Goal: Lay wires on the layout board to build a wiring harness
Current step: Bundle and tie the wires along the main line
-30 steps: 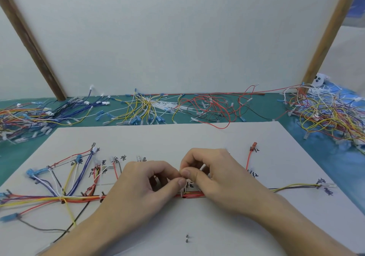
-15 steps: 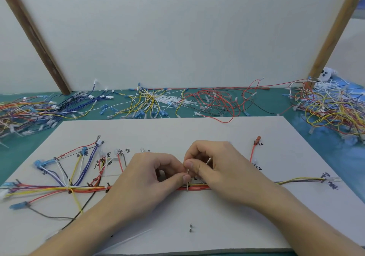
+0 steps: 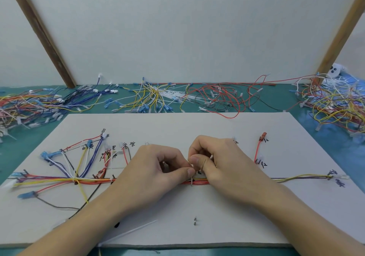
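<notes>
Wires (image 3: 59, 179) run bundled along the white layout board (image 3: 217, 129) on the green worktop (image 3: 324, 137), fanning out at its left end. Over the bundle's middle, the left hand (image 3: 156, 169) and right hand (image 3: 215, 159) meet, fingers curled, both pinching a thin white tie (image 3: 192, 180) (looped round the red strands there). Loose wire heaps (image 3: 217, 98) lie behind the board.

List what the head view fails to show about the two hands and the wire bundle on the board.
- Head view: what the left hand and right hand pinch is too small and covered by curled fingers; only a thin white strip shows.
- The wire bundle under both hands is hidden by them.
- Handwritten labels on the layout board are too blurred to read.
</notes>
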Demonstrator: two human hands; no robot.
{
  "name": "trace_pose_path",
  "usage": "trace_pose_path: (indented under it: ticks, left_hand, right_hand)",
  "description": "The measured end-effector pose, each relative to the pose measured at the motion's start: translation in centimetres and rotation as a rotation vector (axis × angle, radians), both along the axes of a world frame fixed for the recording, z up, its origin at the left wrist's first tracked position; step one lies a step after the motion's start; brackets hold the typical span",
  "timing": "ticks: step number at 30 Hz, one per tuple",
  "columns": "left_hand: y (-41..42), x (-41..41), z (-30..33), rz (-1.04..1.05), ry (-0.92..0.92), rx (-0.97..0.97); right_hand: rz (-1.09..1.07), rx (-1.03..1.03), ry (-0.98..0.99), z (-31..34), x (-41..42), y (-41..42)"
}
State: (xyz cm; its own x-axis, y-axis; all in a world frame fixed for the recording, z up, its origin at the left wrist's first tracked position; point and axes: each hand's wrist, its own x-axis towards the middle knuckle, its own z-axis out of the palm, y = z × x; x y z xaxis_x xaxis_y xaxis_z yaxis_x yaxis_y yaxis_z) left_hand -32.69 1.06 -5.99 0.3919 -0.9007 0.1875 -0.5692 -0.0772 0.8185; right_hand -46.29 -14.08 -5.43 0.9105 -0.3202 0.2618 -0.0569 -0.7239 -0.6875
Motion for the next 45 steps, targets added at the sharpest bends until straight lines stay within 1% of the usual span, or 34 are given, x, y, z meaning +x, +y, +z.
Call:
trace_pose_path:
  ticks: [4, 11, 14, 18, 21, 27, 37, 45]
  left_hand:
    - [0.0, 0.1, 0.1, -0.013, 0.017, 0.025]
    - [0.0, 0.3, 0.0, -0.028, 0.022, 0.033]
    - [0.1, 0.1, -0.1, -0.015, 0.006, 0.015]
    - [0.2, 0.0, -0.2, -0.005, 0.008, 0.007]
    - [0.2, 0.1, -0.2, -0.002, -0.003, 0.006]
    - [0.1, 0.1, -0.3, 0.006, -0.014, 0.011]
    - [0.1, 0.1, -0.5, -0.009, -0.037, 0.022]
    - [0.0, 0.1, -0.6, -0.012, -0.052, 0.003]
  right_hand:
    - [-0.027, -0.010, -0.018, 0.0, 0.0, 0.3]
    - [-0.048, 0.030, -0.083, -0.1, 0.1, 0.3]
    - [-0.010, 0.085, -0.064, -0.1, 0.2, 0.2]
    - [-0.013, 0.202, -0.034, 0.0, 0.0, -0.4]
    - [0.027, 0.192, 0.030, 0.0, -0.1, -0.7]
    - [0.035, 0.109, -0.020, -0.2, -0.1, -0.3]
    - [0.045, 0.093, -0.079, -0.3, -0.1, -0.3]
    - [0.033, 0.205, -0.049, -0.3, 0.0, -0.4]
